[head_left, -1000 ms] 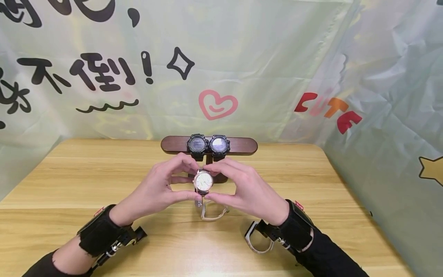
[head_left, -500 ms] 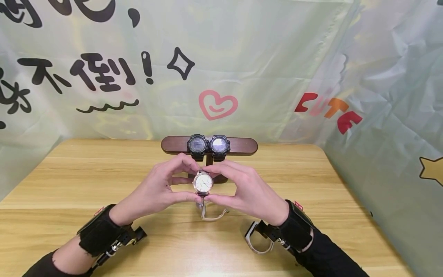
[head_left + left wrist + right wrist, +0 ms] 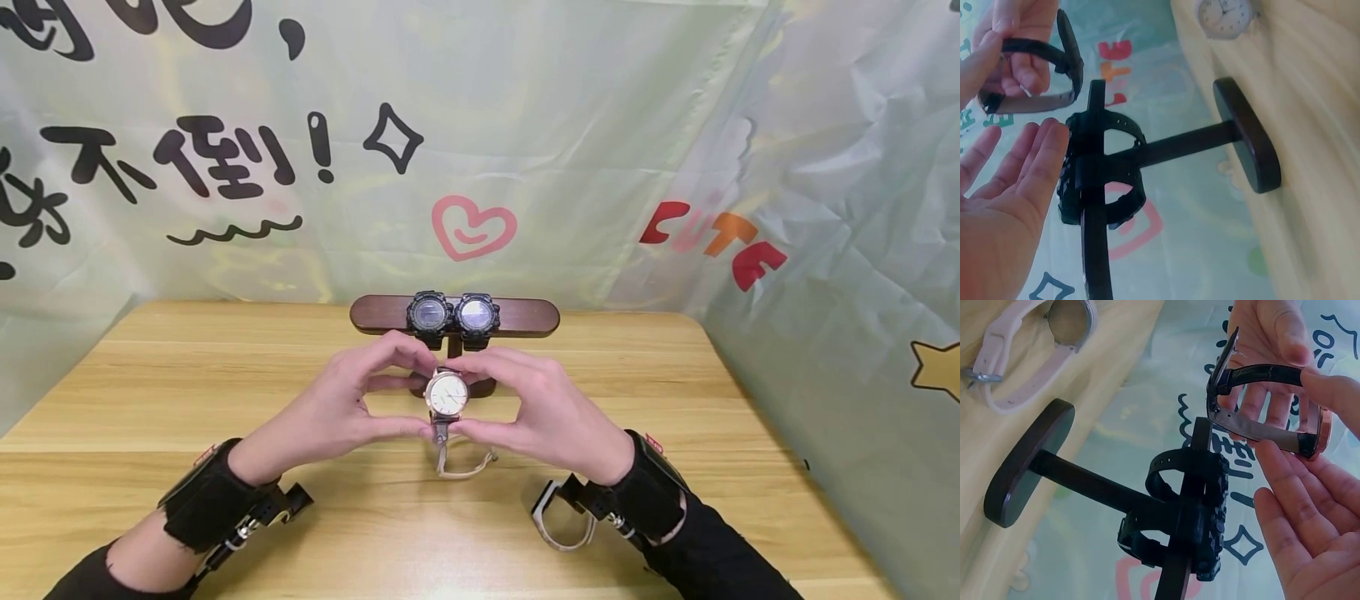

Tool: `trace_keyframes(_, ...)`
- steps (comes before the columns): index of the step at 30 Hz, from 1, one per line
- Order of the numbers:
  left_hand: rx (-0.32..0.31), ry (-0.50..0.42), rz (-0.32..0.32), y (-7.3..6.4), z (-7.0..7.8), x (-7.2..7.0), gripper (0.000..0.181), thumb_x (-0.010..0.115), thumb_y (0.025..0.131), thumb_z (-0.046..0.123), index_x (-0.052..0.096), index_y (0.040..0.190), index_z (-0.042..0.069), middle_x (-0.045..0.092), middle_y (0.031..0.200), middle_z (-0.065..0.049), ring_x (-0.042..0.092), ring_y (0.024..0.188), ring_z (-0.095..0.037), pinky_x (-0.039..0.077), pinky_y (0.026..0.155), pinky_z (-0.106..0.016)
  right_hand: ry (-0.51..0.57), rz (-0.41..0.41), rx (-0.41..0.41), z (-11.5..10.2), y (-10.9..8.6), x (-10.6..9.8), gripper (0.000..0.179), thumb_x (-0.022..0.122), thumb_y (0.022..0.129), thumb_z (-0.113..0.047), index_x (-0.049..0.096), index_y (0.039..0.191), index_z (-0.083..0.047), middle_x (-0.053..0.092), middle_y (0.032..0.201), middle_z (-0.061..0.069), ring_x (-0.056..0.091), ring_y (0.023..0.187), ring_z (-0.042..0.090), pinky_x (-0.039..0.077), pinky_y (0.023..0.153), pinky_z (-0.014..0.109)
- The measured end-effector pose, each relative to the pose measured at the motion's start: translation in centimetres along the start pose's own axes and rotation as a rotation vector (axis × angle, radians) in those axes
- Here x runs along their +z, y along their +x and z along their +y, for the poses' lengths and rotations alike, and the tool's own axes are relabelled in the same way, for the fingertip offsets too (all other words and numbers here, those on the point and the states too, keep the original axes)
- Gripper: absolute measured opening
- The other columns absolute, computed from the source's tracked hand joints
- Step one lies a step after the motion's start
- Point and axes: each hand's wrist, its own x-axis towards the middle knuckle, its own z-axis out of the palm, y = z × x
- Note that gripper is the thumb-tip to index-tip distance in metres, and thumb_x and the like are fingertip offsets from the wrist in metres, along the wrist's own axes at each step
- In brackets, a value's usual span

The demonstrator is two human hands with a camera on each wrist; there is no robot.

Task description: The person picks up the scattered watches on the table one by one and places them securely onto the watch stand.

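Both hands hold a wristwatch with a round white face, a rose-gold case and a dark strap, in front of the stand. My left hand is at its left side, my right hand at its right, each with thumb below and fingertips above the case. From the right wrist, the dark strap appears as a loop with its clasp folded out, the right thumb over the strap near the coppery case. Behind, two black digital watches sit side by side on the dark wooden bar.
A pale-strapped watch lies on the table near the stand's base. Another white-banded watch rests near the right forearm. A printed cloth backdrop hangs behind the wooden table.
Both hands have shifted slightly to the right together with the watch. More of the strap's lower end shows beneath the case. The watches on the stand and table stay put.
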Motion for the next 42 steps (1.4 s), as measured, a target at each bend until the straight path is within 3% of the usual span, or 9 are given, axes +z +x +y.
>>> trace_keyframes(6,0.003,0.056,0.031,0.0,0.1,-0.8,0.056,0.093,0.081,0.002,0.064,0.128,0.007,0.068,0.126,-0.006,0.069,0.117,-0.014,0.064,0.097,-0.031,-0.049,0.016,0.008,0.1,0.0,-0.7,0.058,0.095,0.083,-0.018,0.071,0.134,-0.007,0.077,0.123,0.001,0.074,0.106,0.009,0.062,0.094,0.021)
trace_keyframes(16,0.093,0.275,0.153,0.0,0.0,-2.9,0.048,0.088,0.083,-0.008,0.069,0.124,0.008,0.07,0.123,-0.006,0.069,0.113,-0.013,0.064,0.092,-0.024,-0.094,0.054,0.038,0.6,-0.1,-2.2,0.059,0.097,0.08,-0.016,0.073,0.133,-0.009,0.078,0.118,0.0,0.074,0.107,0.013,0.062,0.096,0.031)
trace_keyframes(22,0.13,0.51,0.256,0.0,-0.4,-4.0,0.042,0.09,0.082,-0.002,0.073,0.12,0.006,0.073,0.12,-0.004,0.071,0.108,-0.02,0.059,0.097,-0.017,-0.12,0.073,0.067,1.1,-0.3,-3.2,0.06,0.097,0.079,-0.016,0.074,0.134,-0.009,0.079,0.118,0.001,0.074,0.106,0.014,0.062,0.094,0.032)
trace_keyframes(26,0.103,0.626,0.306,0.0,-0.8,-4.5,0.036,0.089,0.084,0.0,0.074,0.116,0.007,0.074,0.119,-0.005,0.07,0.106,-0.021,0.056,0.094,-0.021,-0.127,0.077,0.109,1.5,-0.5,-3.9,0.06,0.097,0.08,-0.017,0.073,0.135,-0.01,0.078,0.122,0.001,0.075,0.105,0.012,0.062,0.095,0.03)
trace_keyframes(32,0.008,0.701,0.359,-0.2,-1.3,-4.7,0.032,0.086,0.088,-0.001,0.074,0.118,0.006,0.071,0.122,-0.009,0.069,0.109,-0.026,0.054,0.087,-0.036,-0.16,0.083,0.139,1.9,-0.7,-4.7,0.061,0.097,0.079,-0.017,0.074,0.135,-0.012,0.079,0.122,-0.001,0.076,0.106,0.012,0.059,0.09,0.026)
trace_keyframes(37,-0.032,0.723,0.354,-0.3,-1.7,-4.9,0.034,0.085,0.089,0.0,0.074,0.121,0.005,0.07,0.123,-0.011,0.069,0.11,-0.03,0.058,0.086,-0.046,-0.187,0.079,0.174,2.1,-0.7,-5.3,0.061,0.097,0.08,-0.019,0.074,0.136,-0.015,0.079,0.122,-0.003,0.076,0.107,0.012,0.059,0.091,0.029)
trace_keyframes(42,-0.04,0.734,0.346,-0.4,-2.3,-4.9,0.033,0.085,0.089,0.0,0.076,0.12,0.004,0.07,0.123,-0.013,0.069,0.109,-0.031,0.059,0.083,-0.047,-0.219,0.084,0.197,2.2,-0.8,-6.0,0.059,0.098,0.08,-0.021,0.075,0.134,-0.015,0.079,0.117,-0.004,0.075,0.103,0.013,0.056,0.089,0.028)
